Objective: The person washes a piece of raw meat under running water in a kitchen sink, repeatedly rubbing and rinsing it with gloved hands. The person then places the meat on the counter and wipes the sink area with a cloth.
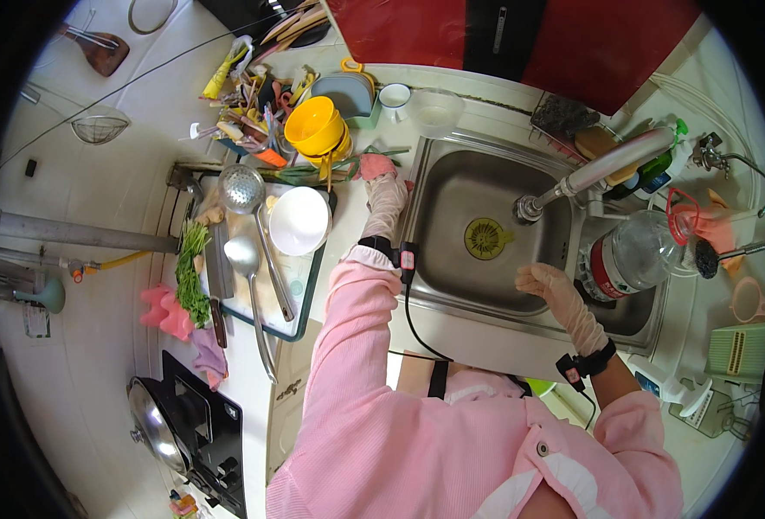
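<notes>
My gloved left hand [384, 198] presses a pink cloth [377, 167] on the white counter, left of the sink's rim, near some green scallions [304, 174]. Its fingers are partly hidden by the cloth. Over the near right part of the steel sink basin [460, 285], my gloved right hand [545, 282] hovers with fingers bent and nothing seen in it. A yellow-green strainer [485, 238] sits in the drain. Left of my left hand, a white bowl [300, 221], a slotted skimmer [241, 189], a steel ladle [243, 256] and a cleaver [219, 266] lie on a cutting board [298, 327].
Yellow bowls [314, 126], a white mug [395, 99] and a clear bowl [436, 111] line the counter's back. The faucet [590, 172] reaches over the sink. A large plastic bottle [635, 253] stands at the right. A lidded wok [158, 425] sits on the stove, lower left.
</notes>
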A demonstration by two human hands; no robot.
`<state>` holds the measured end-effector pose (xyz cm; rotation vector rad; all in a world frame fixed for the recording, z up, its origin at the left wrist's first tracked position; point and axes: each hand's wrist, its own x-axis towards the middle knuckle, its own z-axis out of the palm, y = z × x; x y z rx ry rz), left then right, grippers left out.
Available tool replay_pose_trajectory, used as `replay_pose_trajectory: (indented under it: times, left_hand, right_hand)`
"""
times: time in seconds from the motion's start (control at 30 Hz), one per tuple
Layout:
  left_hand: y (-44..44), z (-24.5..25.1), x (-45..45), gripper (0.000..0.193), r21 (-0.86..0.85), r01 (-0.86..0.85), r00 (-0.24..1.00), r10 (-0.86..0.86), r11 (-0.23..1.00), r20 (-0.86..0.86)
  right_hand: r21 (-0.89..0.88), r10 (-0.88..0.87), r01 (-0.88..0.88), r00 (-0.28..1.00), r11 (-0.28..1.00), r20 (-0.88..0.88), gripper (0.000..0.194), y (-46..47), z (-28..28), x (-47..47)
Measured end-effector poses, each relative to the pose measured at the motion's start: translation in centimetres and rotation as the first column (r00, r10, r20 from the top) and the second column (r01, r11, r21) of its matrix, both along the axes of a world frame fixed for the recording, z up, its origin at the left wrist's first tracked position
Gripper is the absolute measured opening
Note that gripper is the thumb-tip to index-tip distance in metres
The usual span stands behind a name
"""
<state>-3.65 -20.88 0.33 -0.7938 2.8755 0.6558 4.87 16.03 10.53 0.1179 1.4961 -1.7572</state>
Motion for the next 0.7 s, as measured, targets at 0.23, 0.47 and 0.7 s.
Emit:
replay_pose_trajectory:
  times: [0.23, 0.47, 0.7]
  left_hand:
    - [1.5, -0.4, -1.3, 0.043, -0.003, 0.156, 0.981, -0.155, 0.988, -0.117]
    - [2.5, 1.7, 4.1, 0.034, 0.157, 0.217, 0.973, -0.201, 0.963, -0.109]
    - [1.9, 2.9, 12.7, 0.028, 0.152, 0.198, 0.974, -0.177, 0.968, -0.141]
  right_hand:
    - [-0.013, -0.038, 0.038, 0.999, 0.999, -0.008, 0.034, 0.4, 0.2, 0.6]
    - [-0.040, -0.016, 0.015, 1.000, 0.999, -0.017, 0.034, 0.2, 0.7, 0.9]
    - [0.010, 0.051, -0.050, 0.998, 0.999, -0.047, 0.036, 0.5, 1.1, 0.9]
